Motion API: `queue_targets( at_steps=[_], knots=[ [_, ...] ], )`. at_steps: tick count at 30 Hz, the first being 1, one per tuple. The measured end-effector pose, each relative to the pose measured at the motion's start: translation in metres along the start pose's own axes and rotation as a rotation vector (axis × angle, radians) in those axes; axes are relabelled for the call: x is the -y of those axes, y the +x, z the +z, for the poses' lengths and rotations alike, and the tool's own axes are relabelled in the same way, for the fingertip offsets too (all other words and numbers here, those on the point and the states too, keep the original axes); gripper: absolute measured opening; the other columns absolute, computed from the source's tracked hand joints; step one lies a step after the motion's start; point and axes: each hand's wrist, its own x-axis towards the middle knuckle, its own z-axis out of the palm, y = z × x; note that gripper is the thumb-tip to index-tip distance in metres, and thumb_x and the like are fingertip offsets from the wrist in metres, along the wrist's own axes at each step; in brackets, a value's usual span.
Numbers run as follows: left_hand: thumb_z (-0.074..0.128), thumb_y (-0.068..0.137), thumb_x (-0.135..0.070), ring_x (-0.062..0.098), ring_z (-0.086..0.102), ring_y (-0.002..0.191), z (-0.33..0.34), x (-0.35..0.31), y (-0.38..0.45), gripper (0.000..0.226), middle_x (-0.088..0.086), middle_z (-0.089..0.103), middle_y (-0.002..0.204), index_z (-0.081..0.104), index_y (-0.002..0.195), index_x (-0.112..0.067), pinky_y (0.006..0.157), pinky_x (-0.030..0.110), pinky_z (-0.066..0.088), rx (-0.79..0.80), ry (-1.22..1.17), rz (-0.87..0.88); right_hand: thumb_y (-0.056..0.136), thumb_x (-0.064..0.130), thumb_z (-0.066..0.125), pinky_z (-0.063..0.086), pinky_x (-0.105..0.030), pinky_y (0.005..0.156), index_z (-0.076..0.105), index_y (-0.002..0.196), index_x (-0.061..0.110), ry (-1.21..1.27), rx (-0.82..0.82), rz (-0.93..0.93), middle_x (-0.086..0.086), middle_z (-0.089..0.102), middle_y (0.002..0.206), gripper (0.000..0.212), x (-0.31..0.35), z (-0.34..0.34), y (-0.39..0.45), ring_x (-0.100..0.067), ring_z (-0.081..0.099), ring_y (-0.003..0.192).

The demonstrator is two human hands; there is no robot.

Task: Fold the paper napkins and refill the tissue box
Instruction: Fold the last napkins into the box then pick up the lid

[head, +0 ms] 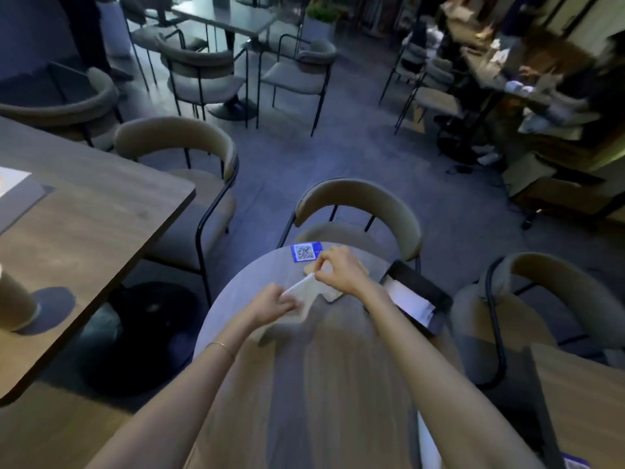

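Observation:
A pale paper napkin [306, 292] hangs just above the small round table [243, 286], stretched between both hands. My left hand [272, 304] pinches its lower left corner. My right hand [340, 269] pinches its upper edge. Under my right hand lies a tan stack of napkins [329, 294]. To the right, at the table's edge, stands the black tissue box [421, 299], open, with white paper inside it.
A blue QR-code card [305, 252] lies at the table's far edge. Beige chairs stand beyond the table [362, 208] and to its right [541, 282]. A wooden table [84, 238] with a paper cup [13, 304] is on the left.

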Motion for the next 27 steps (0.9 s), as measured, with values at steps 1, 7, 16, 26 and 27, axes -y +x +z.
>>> queue_targets(
  at_steps=[1, 7, 16, 26, 27],
  knots=[
    [0.065, 0.086, -0.038, 0.018, 0.048, 0.065, -0.003, -0.015, 0.0, 0.033, -0.004, 0.049, 0.063, 0.052, 0.066, -0.015, 0.058, 0.029, 0.037, 0.013, -0.122, -0.003, 0.082, 0.023, 0.062, 0.043, -0.037, 0.095, 0.068, 0.098, 0.016, 0.089, -0.093, 0.065, -0.007, 0.059, 0.107, 0.018, -0.006, -0.011, -0.003, -0.024, 0.052, 0.11],
    [0.054, 0.093, -0.039, 0.02, 0.063, 0.096, -0.009, -0.082, 0.004, 0.031, 0.012, 0.065, 0.108, 0.064, 0.108, -0.014, 0.091, 0.041, 0.05, 0.217, -0.786, 0.105, 0.061, 0.055, 0.082, 0.041, -0.047, 0.108, 0.02, 0.146, 0.036, 0.918, -0.132, 0.404, -0.006, 0.04, 0.147, 0.107, -0.048, -0.041, -0.053, -0.029, 0.048, 0.129],
    [0.047, 0.096, -0.039, 0.017, 0.063, 0.085, 0.021, -0.154, 0.004, 0.034, 0.008, 0.066, 0.099, 0.058, 0.114, -0.013, 0.066, 0.028, 0.055, 0.351, -0.808, 0.087, 0.075, 0.022, 0.081, 0.049, -0.048, 0.098, 0.006, 0.151, 0.034, 1.15, -0.268, 0.461, -0.007, 0.053, 0.134, 0.108, -0.072, -0.05, -0.119, -0.025, 0.055, 0.12],
    [0.073, 0.064, -0.063, 0.023, 0.066, 0.1, 0.04, -0.165, 0.011, 0.055, 0.005, 0.068, 0.108, 0.06, 0.106, -0.029, 0.083, 0.042, 0.057, 0.318, -0.601, 0.195, 0.073, 0.0, 0.078, 0.048, -0.04, 0.103, 0.024, 0.15, 0.031, 1.119, -0.63, 0.355, -0.014, 0.068, 0.118, 0.098, -0.091, -0.044, -0.137, -0.028, 0.059, 0.118],
    [0.075, 0.068, -0.053, 0.02, 0.066, 0.098, 0.041, -0.167, 0.009, 0.054, 0.002, 0.066, 0.106, 0.055, 0.113, -0.028, 0.078, 0.037, 0.057, 0.288, -0.602, 0.228, 0.074, -0.003, 0.075, 0.05, -0.041, 0.101, 0.029, 0.148, 0.029, 1.105, -0.664, 0.333, -0.014, 0.068, 0.118, 0.093, -0.091, -0.046, -0.137, -0.028, 0.06, 0.116]
  ],
)
